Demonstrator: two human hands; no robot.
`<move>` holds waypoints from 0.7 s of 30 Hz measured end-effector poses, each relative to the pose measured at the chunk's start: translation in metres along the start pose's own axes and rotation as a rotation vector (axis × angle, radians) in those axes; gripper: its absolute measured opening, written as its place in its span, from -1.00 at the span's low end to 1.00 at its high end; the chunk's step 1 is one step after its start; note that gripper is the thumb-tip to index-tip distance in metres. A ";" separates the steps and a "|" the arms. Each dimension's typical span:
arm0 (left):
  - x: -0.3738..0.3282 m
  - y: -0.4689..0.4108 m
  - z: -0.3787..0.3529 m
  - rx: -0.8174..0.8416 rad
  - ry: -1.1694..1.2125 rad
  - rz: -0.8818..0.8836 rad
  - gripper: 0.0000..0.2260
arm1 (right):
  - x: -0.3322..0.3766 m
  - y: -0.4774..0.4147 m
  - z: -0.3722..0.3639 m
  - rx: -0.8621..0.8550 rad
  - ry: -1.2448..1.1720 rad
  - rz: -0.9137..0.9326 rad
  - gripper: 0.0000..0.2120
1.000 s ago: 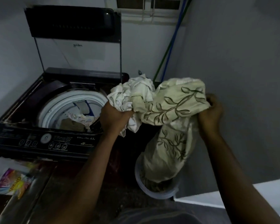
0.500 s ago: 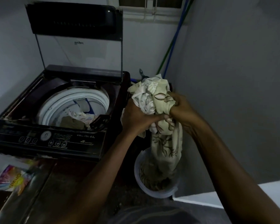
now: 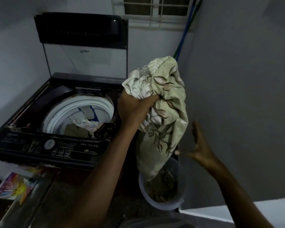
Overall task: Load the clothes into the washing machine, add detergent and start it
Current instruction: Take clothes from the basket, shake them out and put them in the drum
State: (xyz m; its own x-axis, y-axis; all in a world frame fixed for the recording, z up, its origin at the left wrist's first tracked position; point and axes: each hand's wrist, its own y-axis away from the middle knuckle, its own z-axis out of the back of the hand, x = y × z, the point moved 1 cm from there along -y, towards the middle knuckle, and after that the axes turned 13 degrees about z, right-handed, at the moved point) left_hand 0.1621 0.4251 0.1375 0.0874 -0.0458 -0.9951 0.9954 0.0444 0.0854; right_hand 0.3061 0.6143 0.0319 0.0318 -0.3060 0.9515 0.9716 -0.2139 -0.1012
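A black top-loading washing machine [image 3: 44, 149] stands at the left with its lid [image 3: 82, 28] raised. Its white drum [image 3: 82, 111] holds a few clothes. My left hand [image 3: 133, 107] is shut on a bunched cream cloth with a leaf print [image 3: 168, 102], held up just right of the drum. The cloth's tail hangs down into a pale bucket [image 3: 161, 204] on the floor that holds more clothes. My right hand [image 3: 199, 147] is open, fingers spread, beside the hanging cloth and not gripping it. A colourful detergent packet [image 3: 15, 186] lies at the lower left.
A grey wall [image 3: 237, 96] closes in on the right. Blue and green poles [image 3: 184, 32] lean in the back corner under a barred window [image 3: 155, 9]. A white ledge [image 3: 237, 213] runs along the lower right.
My right hand has let go of the cloth and dropped away to the right. My left hand has lifted the bundle higher, drawing more cloth out of the bucket.
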 end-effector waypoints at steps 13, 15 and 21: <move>0.006 -0.005 0.026 0.002 0.110 0.050 -0.53 | -0.039 -0.059 -0.052 -0.446 -0.065 -0.125 -0.74; 0.014 -0.014 0.045 -0.099 -0.062 0.025 -0.41 | -0.025 -0.046 -0.010 -0.638 -0.290 -0.133 -0.79; 0.041 -0.006 0.046 -0.116 -0.301 0.068 -0.37 | 0.049 -0.044 0.029 -0.906 -0.472 0.110 -0.77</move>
State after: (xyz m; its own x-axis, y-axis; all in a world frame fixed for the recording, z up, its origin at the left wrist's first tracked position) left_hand 0.1615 0.3773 0.0990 0.1784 -0.3312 -0.9265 0.9772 0.1698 0.1275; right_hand 0.2716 0.6353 0.0916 0.3886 -0.0123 0.9213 0.4223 -0.8863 -0.1899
